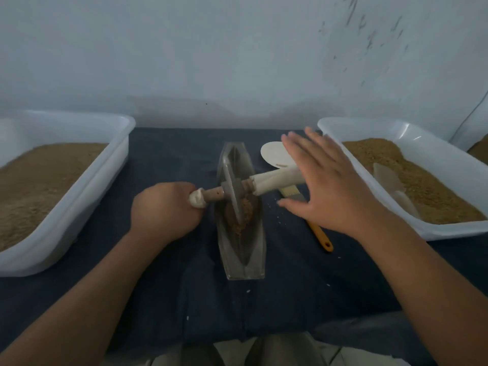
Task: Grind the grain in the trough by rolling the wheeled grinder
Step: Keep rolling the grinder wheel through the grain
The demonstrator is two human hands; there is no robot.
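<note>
- Head view: left hand (165, 210) has its fingers curled tight round the wrapped left end of the grinder (232, 187).
- Right hand (330, 186) is spread flat with straight fingers and holds nothing. It lies over the outer end of the grinder's right handle. The hand is blurred, so I cannot tell whether the palm touches the handle.
- The wheel stands in the trough (244, 262), mid-table on a cloth (184, 286). The axle runs askew, higher on the right.
- Grain (245, 210) is heaped under the wheel and on its near side.
- Risk: with a firm grip on one side only, the wheel may lean and ride up the trough wall. That would throw grain out, and a few specks already lie on the cloth.
- Risk: a flat palm can slip off the handle on a hard push.
- Risk: nothing holds the trough, so a strong stroke may slide or rock it.
- Risk: the brush (318, 233) and spoon (272, 153) lie just right of the trough, beneath the handle, and could be knocked.
- Two tubs (105, 165) (343, 128) of grain flank the cloth, apart from the trough.
- No brand, label or writing can be read.
</note>
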